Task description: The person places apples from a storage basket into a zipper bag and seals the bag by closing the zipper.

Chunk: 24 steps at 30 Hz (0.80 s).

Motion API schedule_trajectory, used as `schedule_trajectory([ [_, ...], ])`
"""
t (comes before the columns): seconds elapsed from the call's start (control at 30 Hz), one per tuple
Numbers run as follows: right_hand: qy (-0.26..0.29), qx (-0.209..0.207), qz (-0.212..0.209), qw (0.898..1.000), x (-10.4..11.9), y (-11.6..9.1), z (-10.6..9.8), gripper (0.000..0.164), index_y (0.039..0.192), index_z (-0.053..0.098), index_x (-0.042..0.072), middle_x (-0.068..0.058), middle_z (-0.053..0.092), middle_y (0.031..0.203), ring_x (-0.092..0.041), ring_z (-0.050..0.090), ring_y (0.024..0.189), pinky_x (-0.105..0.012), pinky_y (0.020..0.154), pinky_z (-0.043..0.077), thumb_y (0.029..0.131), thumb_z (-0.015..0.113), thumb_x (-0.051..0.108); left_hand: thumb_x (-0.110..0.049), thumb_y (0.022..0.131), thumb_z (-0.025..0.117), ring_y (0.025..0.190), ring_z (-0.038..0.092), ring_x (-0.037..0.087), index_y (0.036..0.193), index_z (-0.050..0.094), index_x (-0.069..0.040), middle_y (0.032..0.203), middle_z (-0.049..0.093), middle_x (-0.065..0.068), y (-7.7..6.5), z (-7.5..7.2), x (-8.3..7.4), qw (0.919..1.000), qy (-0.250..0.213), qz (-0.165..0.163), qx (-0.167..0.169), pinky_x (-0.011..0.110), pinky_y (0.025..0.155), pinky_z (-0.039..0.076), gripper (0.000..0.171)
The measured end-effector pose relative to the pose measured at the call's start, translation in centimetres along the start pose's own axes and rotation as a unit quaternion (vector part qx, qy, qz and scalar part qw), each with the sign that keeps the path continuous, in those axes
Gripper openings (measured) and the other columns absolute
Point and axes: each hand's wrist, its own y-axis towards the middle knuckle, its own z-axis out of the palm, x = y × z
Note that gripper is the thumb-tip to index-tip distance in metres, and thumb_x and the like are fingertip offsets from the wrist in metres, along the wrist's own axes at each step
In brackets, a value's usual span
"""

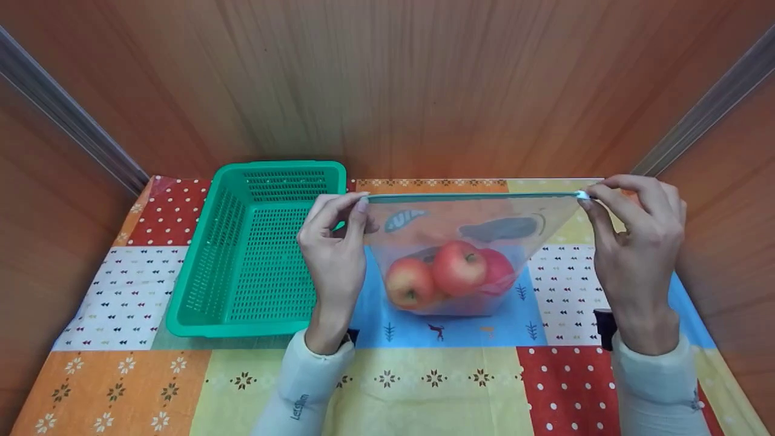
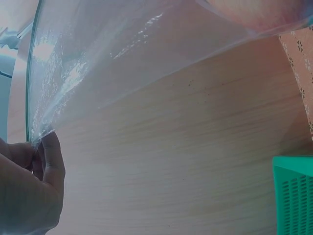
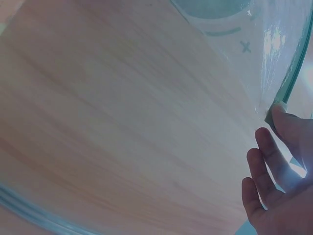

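Note:
A clear zip bag (image 1: 448,221) with a green zip strip along its top hangs stretched between both hands. Inside it, at the bottom, lie several red apples (image 1: 459,267). My left hand (image 1: 334,248) pinches the bag's top left corner between thumb and fingers, as the left wrist view also shows. My right hand (image 1: 642,242) pinches the top right corner, right at a small white slider (image 1: 583,195) on the strip. In the right wrist view the other fingers (image 3: 262,174) of that hand are spread apart from the bag.
A green plastic basket (image 1: 209,248) with slotted walls stands to the left, close to the left hand. Under everything is a patchwork-patterned tablecloth (image 1: 387,393). Wood-grain panels (image 1: 424,91) enclose the table at the back and on both sides.

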Motion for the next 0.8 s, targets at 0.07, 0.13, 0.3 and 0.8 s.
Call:
schedule_trajectory([
  [0.07,0.001,-0.001,0.001,1.0,0.0,0.0,0.0,0.017,0.106,0.08,-0.006,-0.026,0.071,0.111,-0.037,0.056,0.103,-0.043,0.1,0.033,0.091,0.081,0.0,0.0,0.098,0.073,0.072,0.072,0.019,0.105,0.079,0.005,0.09,0.064,0.012,0.0,0.0,-0.1,1.0,-0.002,0.0,0.001,0.033,0.068,0.064,0.011],
  [0.13,0.0,0.0,0.005,1.0,0.1,-0.1,-0.1,0.018,0.107,0.08,-0.006,-0.026,0.071,0.111,-0.033,0.056,0.104,-0.044,0.101,0.033,0.09,0.081,0.0,0.0,0.098,0.073,0.073,0.072,0.019,0.106,0.079,0.005,0.091,0.064,0.012,-0.1,-0.1,-0.1,1.0,-0.002,0.0,0.003,0.033,0.069,0.064,0.011],
  [0.3,0.0,0.005,0.016,1.0,0.2,-0.4,-0.4,0.02,0.108,0.08,-0.005,-0.025,0.071,0.114,-0.013,0.05,0.108,-0.044,0.103,0.033,0.088,0.082,-0.002,0.0,0.098,0.073,0.074,0.072,0.02,0.108,0.078,0.006,0.092,0.064,0.012,-0.4,-0.3,-0.3,0.9999,-0.004,-0.007,0.012,0.034,0.07,0.064,0.013],
  [0.8,0.021,0.031,0.034,0.999,0.3,-2.0,-2.5,0.028,0.11,0.077,-0.011,-0.03,0.068,0.116,0.005,0.048,0.116,-0.016,0.099,0.034,0.083,0.08,-0.017,0.005,0.097,0.071,0.075,0.072,0.02,0.109,0.077,0.007,0.094,0.063,0.013,-2.3,-1.4,-0.8,0.9976,-0.031,-0.021,0.058,0.035,0.071,0.064,0.013],
])
